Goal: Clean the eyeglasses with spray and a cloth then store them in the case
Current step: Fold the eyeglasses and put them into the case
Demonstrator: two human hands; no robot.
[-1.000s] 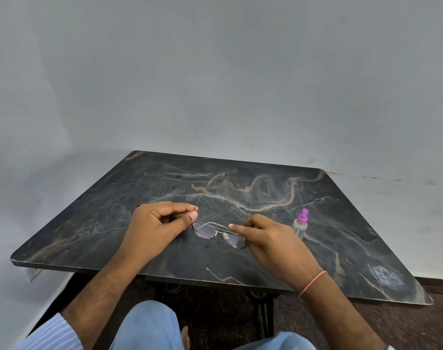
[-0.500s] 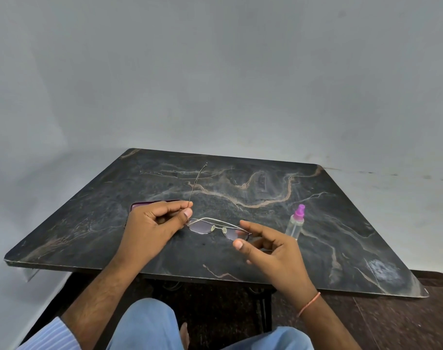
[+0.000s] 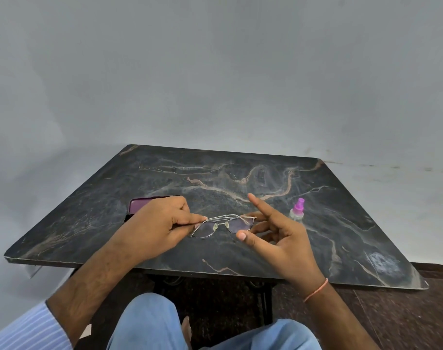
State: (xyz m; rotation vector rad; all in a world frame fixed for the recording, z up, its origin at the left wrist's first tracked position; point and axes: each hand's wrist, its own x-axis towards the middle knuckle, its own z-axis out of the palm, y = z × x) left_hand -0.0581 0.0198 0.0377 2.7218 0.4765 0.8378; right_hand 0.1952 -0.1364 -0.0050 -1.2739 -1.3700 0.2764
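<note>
From the head view, you are pinching the left end of the folded eyeglasses [image 3: 221, 224] with your left hand [image 3: 162, 228], long axis running left to right just above the counter [image 3: 240, 173]. Your right hand [image 3: 273, 233] is hovering at their right end, fingers spread, gripping nothing. The purple case [image 3: 142, 205] is lying behind your left hand, so that hand is nearer it; the spray bottle [image 3: 297, 210] is standing just right of your right hand.

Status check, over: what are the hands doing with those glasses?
Left hand pinches the folded glasses above the table. Right hand open beside them. Case behind left hand, spray bottle right. Nothing in the way.
</note>
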